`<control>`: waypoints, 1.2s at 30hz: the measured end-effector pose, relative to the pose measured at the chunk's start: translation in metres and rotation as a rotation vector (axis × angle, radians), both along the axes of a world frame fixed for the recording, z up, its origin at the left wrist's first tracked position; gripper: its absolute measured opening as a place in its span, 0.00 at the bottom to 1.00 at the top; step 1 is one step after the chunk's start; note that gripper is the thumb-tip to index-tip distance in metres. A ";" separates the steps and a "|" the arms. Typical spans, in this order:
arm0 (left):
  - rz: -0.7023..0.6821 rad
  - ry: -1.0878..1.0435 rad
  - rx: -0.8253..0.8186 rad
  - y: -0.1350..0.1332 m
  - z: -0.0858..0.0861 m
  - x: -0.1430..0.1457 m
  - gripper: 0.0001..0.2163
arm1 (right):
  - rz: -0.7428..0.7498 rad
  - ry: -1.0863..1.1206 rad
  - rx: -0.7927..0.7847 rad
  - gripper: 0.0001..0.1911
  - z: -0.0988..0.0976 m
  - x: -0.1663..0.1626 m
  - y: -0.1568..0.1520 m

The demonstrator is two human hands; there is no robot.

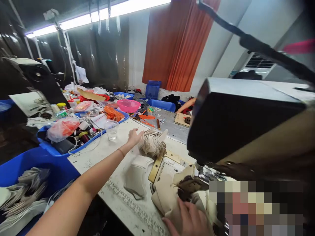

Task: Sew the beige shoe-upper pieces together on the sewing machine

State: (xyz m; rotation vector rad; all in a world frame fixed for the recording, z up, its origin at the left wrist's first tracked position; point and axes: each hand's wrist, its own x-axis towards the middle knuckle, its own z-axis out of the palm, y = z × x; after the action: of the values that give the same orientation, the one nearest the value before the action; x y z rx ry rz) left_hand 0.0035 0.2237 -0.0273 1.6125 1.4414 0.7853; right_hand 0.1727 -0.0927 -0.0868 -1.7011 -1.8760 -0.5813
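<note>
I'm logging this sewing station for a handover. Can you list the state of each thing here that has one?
left hand: stretched out, resting on the stack of beige pieces
right hand: flat on the beige piece under the sewing machine
stack of beige pieces: fanned, on the table
plastic cup: upright, looks empty
pink bowl: upright
ceiling lights: on
orange curtain: drawn

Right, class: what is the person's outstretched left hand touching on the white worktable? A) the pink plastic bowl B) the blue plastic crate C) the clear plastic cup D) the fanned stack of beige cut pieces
D: the left hand rests against the fanned stack of beige cut pieces, while the clear plastic cup stands apart to its left on the white worktable.
</note>
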 end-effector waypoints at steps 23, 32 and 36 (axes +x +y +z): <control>-0.352 -0.446 -0.199 -0.182 0.038 -0.044 0.40 | -0.036 1.118 -0.153 0.11 0.069 -0.058 0.018; -0.435 -0.937 -0.387 -0.244 0.018 -0.019 0.32 | 0.127 1.407 -0.374 0.18 0.083 -0.061 0.010; -0.326 -1.020 -0.563 -0.223 0.034 -0.019 0.38 | 0.071 1.308 -0.417 0.19 0.081 -0.062 -0.001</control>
State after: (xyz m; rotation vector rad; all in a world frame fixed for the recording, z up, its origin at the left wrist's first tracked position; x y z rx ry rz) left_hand -0.0153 0.0002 0.0070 0.7572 0.5509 0.7412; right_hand 0.1103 -0.0935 -0.0062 -1.5545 -1.0531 0.8574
